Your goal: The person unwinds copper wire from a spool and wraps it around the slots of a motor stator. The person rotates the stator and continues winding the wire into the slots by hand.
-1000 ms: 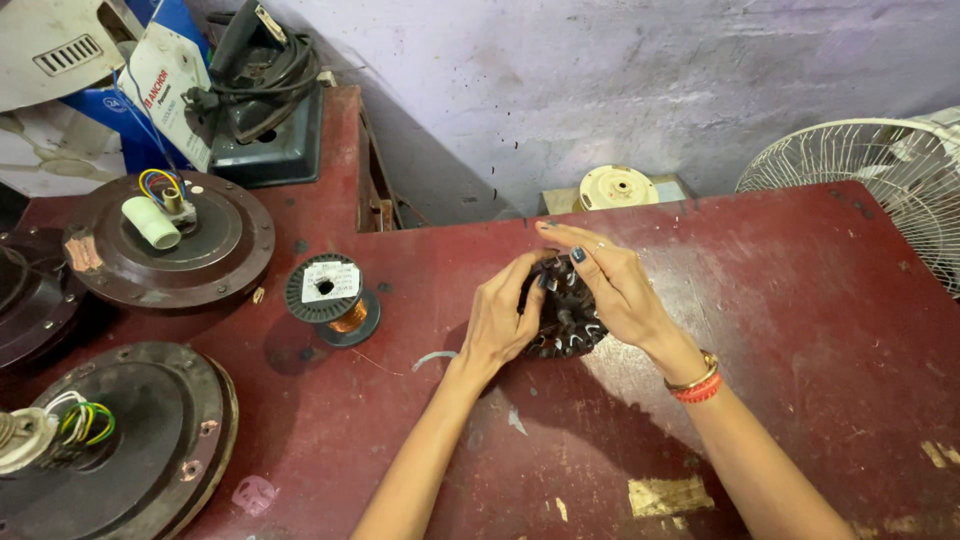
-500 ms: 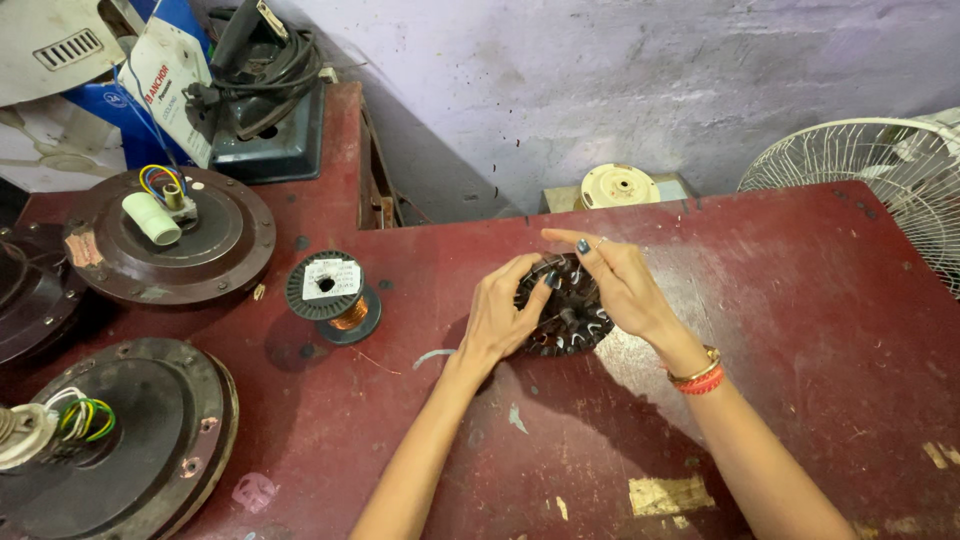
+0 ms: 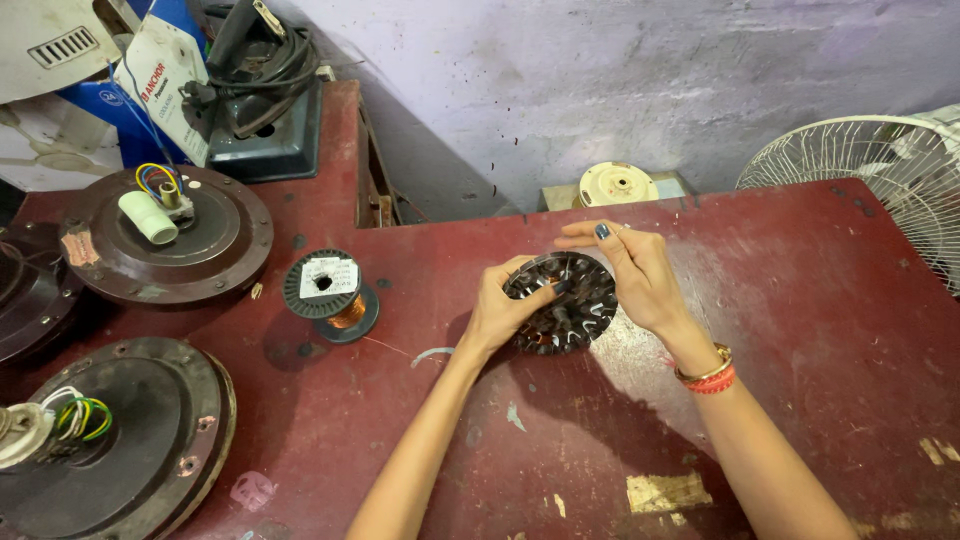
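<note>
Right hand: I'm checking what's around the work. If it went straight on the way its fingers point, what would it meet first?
The right hand points left; past the slotted metal disc it holds, probably the wire spool, though depth is unclear.

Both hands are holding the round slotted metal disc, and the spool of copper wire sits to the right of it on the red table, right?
Not quite. In the head view the spool of copper wire sits left of the slotted metal disc, not right. The left hand and right hand do hold the disc over the red table.

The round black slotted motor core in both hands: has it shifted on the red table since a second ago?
No. The round black slotted motor core keeps its place right of the copper wire spool, held by both hands.
</note>
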